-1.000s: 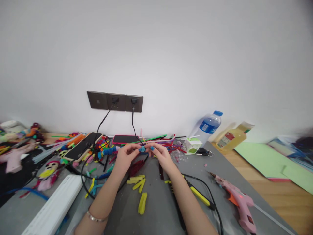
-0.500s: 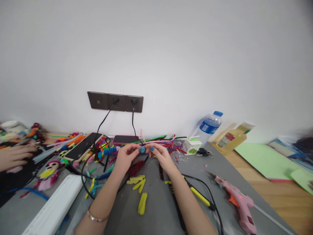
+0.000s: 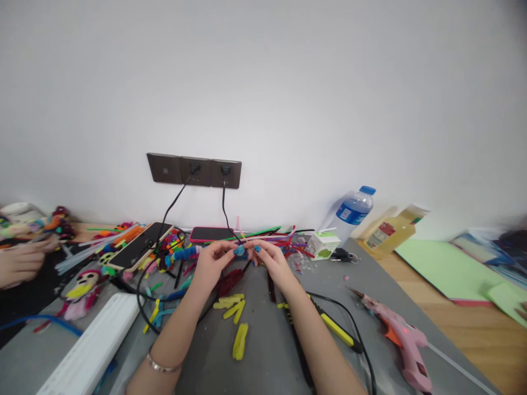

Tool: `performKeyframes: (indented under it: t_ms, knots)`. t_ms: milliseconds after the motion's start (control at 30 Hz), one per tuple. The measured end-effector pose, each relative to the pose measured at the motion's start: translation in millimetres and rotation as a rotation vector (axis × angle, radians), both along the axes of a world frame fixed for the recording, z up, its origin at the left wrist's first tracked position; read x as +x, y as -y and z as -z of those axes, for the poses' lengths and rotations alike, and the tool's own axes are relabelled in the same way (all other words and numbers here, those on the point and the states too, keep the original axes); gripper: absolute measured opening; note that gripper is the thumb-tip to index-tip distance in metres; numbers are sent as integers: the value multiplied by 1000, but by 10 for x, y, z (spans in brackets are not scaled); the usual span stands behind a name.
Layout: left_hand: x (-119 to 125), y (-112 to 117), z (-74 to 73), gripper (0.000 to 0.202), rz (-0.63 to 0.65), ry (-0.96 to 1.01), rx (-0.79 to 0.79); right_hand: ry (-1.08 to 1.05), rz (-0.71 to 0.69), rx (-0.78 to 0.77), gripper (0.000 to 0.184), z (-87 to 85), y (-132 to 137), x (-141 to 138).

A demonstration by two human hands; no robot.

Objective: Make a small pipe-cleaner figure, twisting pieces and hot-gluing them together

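Over the middle of the desk, my left hand (image 3: 213,263) pinches a small light-blue pipe cleaner piece (image 3: 240,250) between thumb and fingertips. My right hand (image 3: 275,264) meets it from the other side, thumb and fingers closed at the piece's edge. Fingers cover part of the blue piece, so its full shape is hidden. Below the hands lie several folded yellow pipe cleaner pieces (image 3: 240,341). A dark red object (image 3: 230,282) rests just under my left hand. Behind my fingers spreads a bundle of coloured pipe cleaners (image 3: 284,235).
A pink glue gun (image 3: 405,343) and a yellow-black tool (image 3: 340,332) lie at right. A white power strip (image 3: 93,345), cables and a phone (image 3: 142,247) occupy the left. Bottles (image 3: 354,208) stand by the wall. Another person's hand (image 3: 22,263) is at far left.
My hands stay almost in place, with only a slight shift of the fingers around the blue piece. At far left, the other person's hand has drawn back and closed.
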State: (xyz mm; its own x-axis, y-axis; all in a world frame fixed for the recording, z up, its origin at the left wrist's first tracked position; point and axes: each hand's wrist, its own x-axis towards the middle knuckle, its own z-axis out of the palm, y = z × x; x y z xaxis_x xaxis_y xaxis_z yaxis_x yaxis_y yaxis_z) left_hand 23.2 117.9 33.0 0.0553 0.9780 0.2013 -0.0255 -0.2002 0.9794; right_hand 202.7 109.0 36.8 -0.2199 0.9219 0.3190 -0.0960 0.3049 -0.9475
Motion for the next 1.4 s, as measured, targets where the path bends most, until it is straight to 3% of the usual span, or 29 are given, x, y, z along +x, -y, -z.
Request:
performKeyframes:
  t_ms: [1400]
  knots:
    - [3,25,-61,19,-16,0,-24,1,-31,-22,43,15,-1,20]
